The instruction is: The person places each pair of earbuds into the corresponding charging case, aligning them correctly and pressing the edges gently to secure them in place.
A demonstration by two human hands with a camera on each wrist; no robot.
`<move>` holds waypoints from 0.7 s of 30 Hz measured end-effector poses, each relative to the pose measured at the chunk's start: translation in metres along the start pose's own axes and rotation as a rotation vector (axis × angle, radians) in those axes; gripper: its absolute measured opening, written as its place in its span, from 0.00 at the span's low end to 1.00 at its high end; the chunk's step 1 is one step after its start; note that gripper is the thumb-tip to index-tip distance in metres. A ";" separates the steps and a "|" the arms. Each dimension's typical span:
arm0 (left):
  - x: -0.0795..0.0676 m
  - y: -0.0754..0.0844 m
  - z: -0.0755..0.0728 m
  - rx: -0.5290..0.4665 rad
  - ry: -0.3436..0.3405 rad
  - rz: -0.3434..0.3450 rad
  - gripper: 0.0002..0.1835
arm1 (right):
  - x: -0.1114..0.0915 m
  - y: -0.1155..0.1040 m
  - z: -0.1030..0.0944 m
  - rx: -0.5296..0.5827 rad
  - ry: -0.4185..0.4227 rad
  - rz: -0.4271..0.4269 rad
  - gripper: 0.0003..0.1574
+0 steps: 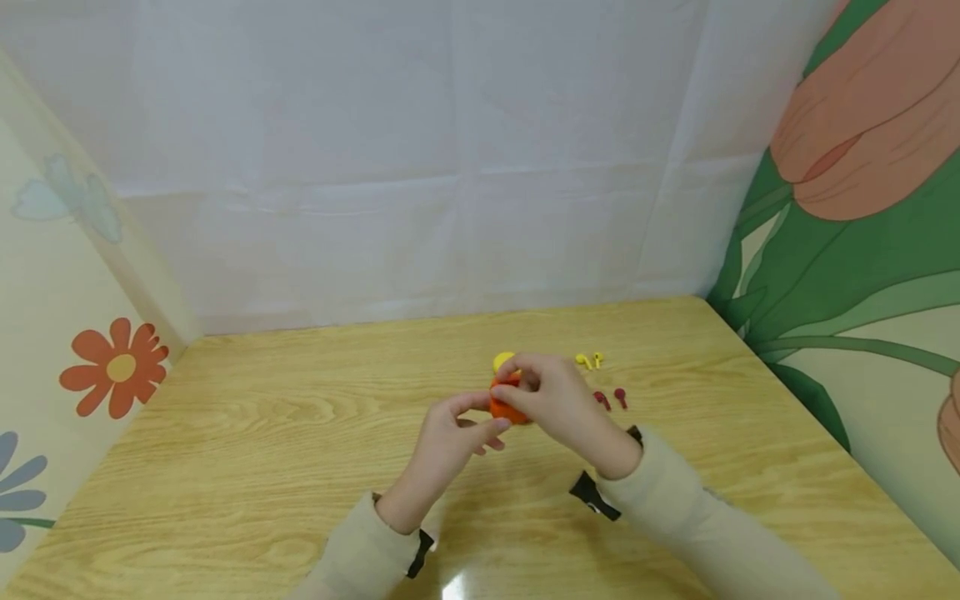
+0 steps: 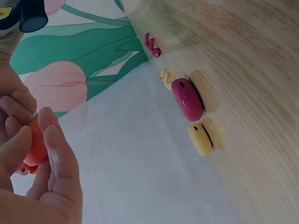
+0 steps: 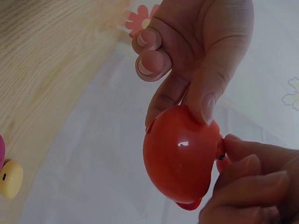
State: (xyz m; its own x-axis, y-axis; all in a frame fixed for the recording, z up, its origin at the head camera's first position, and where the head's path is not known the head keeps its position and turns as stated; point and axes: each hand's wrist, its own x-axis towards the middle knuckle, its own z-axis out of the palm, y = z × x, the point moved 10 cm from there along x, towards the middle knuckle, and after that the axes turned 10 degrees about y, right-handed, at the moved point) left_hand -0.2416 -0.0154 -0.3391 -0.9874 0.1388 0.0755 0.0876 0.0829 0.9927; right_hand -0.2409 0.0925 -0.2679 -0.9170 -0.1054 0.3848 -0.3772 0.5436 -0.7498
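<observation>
An orange earbud case [image 1: 508,408] is held up above the table between my two hands. My left hand [image 1: 450,433] grips it between thumb and fingers; in the right wrist view the thumb presses on the glossy shell. My right hand [image 1: 558,404] is at the case's other side. Its fingertips pinch a small orange earbud [image 3: 221,148] at the case's edge, largely covered by the fingers. Another bit of orange [image 2: 28,169] with a dark dot shows under the case in the left wrist view.
On the wooden table [image 1: 300,450] lie a magenta earbud case [image 2: 188,99] and a yellow one [image 2: 200,139]. A pair of yellow earbuds [image 1: 597,360] and a pair of dark red earbuds [image 1: 620,397] rest to the right. A white sheet [image 1: 375,208] hangs behind.
</observation>
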 end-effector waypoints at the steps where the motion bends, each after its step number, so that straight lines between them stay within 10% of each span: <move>1: 0.000 0.000 0.000 -0.003 0.000 -0.004 0.16 | 0.000 -0.002 0.000 -0.012 0.004 -0.024 0.03; 21: 0.001 -0.003 0.002 -0.020 0.017 -0.006 0.15 | -0.006 -0.019 0.005 -0.264 0.012 -0.183 0.03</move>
State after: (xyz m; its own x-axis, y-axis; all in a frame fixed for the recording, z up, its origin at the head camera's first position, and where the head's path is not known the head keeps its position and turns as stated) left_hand -0.2422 -0.0140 -0.3417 -0.9900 0.1219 0.0705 0.0787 0.0640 0.9948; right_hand -0.2290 0.0789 -0.2589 -0.8348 -0.2124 0.5079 -0.4876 0.7137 -0.5029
